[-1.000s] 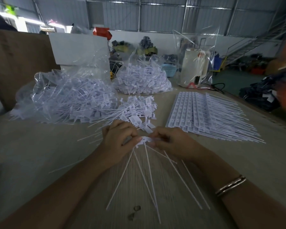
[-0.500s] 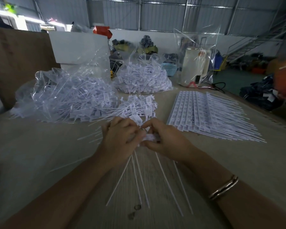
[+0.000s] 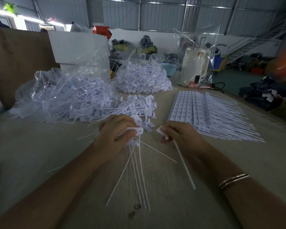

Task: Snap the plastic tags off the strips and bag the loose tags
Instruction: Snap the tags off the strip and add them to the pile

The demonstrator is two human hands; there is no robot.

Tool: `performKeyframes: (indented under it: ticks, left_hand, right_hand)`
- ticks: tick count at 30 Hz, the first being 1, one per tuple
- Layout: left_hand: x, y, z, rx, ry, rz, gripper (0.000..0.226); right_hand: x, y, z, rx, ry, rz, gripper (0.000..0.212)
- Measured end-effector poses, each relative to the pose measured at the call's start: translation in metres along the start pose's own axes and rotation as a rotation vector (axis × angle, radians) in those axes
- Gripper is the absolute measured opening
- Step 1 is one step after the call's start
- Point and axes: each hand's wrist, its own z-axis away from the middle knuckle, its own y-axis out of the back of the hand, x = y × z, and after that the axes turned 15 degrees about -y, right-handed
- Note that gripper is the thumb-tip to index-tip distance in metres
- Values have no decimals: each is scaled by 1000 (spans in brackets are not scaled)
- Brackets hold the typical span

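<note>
We see matt white plastic tags (image 3: 139, 131) pinched at our fingertips (image 3: 132, 132), above a matt, wood-grained table (image 3: 163, 179). Beyond our fingers, glossy clear plastic bags (image 3: 64, 90) crinkle. A shiny metal bracelet (image 3: 233, 180) circles our wrist.

Two hands, two filled bags, one loose heap and one stack of strips on one table.

The left hand (image 3: 116, 134) grips a bunch of about five tags (image 3: 135, 162); the right hand (image 3: 180, 136) pinches a single tag (image 3: 182, 161). Two clear bags of loose tags sit behind: a large bag (image 3: 63, 96) on the left and a smaller bag (image 3: 142, 78) beside it. One unbagged heap (image 3: 139, 104) and one stack of strips (image 3: 205, 113) lie on the table (image 3: 40, 154); their pieces are too many to count. Two bangles (image 3: 233, 180) circle the right wrist.
</note>
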Motion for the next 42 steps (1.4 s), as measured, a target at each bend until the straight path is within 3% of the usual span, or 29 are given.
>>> performKeyframes:
  ticks: [3,5,6,8,10,12,14,17,18,20,23,25,27,31,33,35,38,42]
  left_hand:
    - [-10,5,1,22,81,42,48]
    - [-12,-3,3,-100,195,-165,61]
    - [-13,-7,4,-146,247,-300,59]
    - [-13,-10,2,-86,289,-464,41]
    - [-12,-2,1,64,274,-462,36]
    - [-12,14,5,119,294,-344,54]
    - [-10,29,12,-45,434,-351,75]
    - [-15,41,23,-710,530,-633,72]
    - [-15,43,23,-828,563,-612,70]
    - [-11,44,23,-884,608,-485,54]
    - [2,31,20,-761,494,-511,31]
    - [14,14,16,-545,474,-442,38]
    - [27,2,9,-443,534,-329,56]
    - [37,-8,7,-530,488,-322,77]
    - [36,-11,10,-570,452,-364,57]
    - [36,-16,11,-592,443,-418,39]
    - [33,-18,11,-658,432,-433,36]
    - [23,-7,-3,-412,458,-323,29]
  right_hand:
    - [5,5,2,26,-49,-30,10]
    - [0,-11,0,65,-60,-4,5]
    - [-5,-21,-4,116,-54,49,12]
    - [-13,-35,-9,223,-13,218,25]
    - [-14,-37,-11,252,-45,222,39]
    - [-10,-30,-6,215,-158,142,52]
    - [-7,-23,1,149,-259,245,58]
    - [-7,-17,8,29,-244,486,45]
    - [-8,-17,10,8,-225,521,34]
    - [-13,-21,13,-31,-193,544,21]
    - [-20,-33,17,-57,-142,541,17]
    - [-26,-43,21,-98,-93,466,17]
    - [-31,-53,24,-168,-2,440,22]
    - [-32,-54,22,-253,8,299,27]
    - [-33,-45,18,-256,-64,150,33]
    - [-29,-34,15,-205,-148,-6,37]
    - [-19,-23,9,-59,-227,-145,43]
    - [-9,-14,4,122,-259,-489,43]
